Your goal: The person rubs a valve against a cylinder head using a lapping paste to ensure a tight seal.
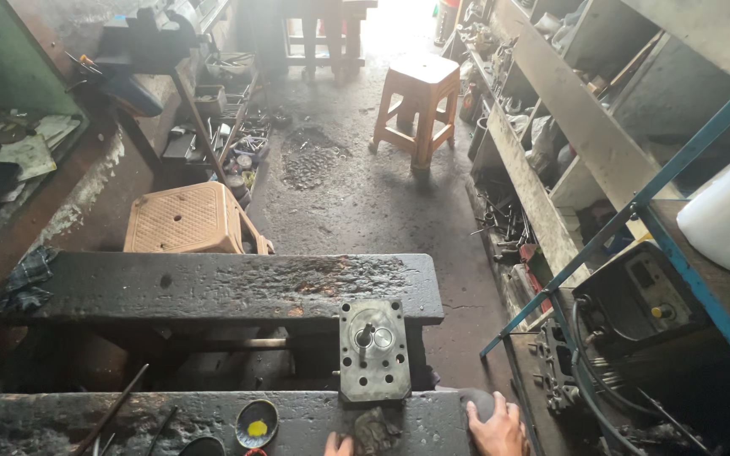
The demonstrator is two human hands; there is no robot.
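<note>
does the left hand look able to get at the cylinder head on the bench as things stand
Probably yes. The left hand rests on the near bench edge just below the cylinder head, with only a dark rag beside it and nothing in between.

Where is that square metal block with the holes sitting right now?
In the head view, the metal block lies flat, low and centre, bridging the two dark workbench beams, just above the left hand and left of the right hand.
</note>
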